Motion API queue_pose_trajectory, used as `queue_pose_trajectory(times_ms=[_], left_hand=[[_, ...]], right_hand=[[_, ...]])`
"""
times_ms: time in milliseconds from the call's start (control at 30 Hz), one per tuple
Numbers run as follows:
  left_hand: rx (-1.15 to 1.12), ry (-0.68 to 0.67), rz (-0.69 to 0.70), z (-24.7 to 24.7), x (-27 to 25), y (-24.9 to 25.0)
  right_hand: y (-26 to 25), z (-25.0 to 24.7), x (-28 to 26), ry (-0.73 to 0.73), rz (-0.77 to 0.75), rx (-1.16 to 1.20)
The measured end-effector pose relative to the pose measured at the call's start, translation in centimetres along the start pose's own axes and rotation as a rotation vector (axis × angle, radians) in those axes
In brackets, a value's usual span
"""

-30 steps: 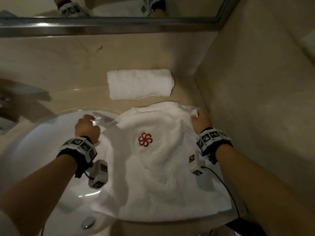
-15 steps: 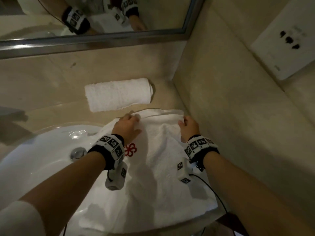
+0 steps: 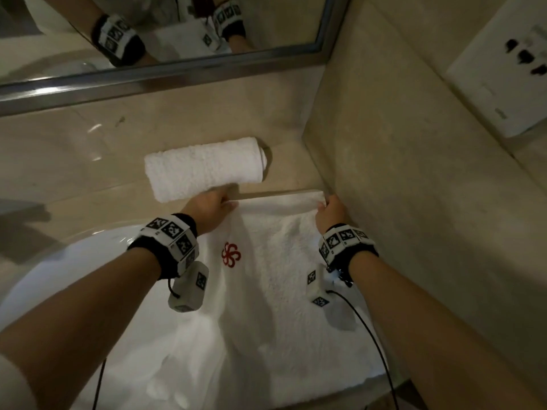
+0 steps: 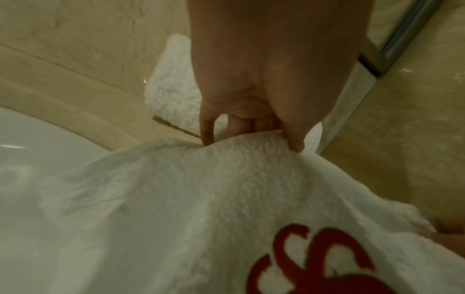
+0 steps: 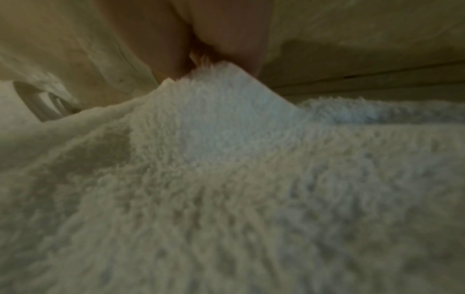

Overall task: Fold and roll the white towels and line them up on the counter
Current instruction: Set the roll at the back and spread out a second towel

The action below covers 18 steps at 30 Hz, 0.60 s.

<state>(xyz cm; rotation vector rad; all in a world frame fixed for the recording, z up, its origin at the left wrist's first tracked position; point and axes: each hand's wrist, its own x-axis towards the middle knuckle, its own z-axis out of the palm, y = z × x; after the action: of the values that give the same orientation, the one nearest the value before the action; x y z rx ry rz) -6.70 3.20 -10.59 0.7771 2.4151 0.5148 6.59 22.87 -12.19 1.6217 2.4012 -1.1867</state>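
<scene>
Towel [image 3: 266,291], white with a red emblem [image 3: 231,254], lies flat across the basin [image 3: 59,276] and surface edge, its long axis running from the person toward the mirror [image 3: 165,28]. Its far edge sits directly under both sets of fingers: the left hand [image 3: 207,210] pinches the left far corner, fingers curled over the hem, and the right hand [image 3: 330,213] pinches the right far corner beside the side wall [image 3: 414,202]. Just beyond the left fingers lies a rolled towel [image 3: 204,168], crosswise on the surface [image 3: 74,161]. Rolling likely starts from this held edge, toward the person.
</scene>
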Motion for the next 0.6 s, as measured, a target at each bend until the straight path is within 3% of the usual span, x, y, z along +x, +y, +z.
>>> queue_pose_trajectory(times_ms=[467, 600], left_hand=[[0.245, 0.097, -0.043, 2.0, 1.1, -0.7], [0.249, -0.101, 0.002, 0.6, 1.1, -1.4]], right_hand=[[-0.8, 0.0, 1.3, 0.081, 0.038, -0.188], [-0.5, 0.2, 1.1, 0.116, 0.015, -0.219]])
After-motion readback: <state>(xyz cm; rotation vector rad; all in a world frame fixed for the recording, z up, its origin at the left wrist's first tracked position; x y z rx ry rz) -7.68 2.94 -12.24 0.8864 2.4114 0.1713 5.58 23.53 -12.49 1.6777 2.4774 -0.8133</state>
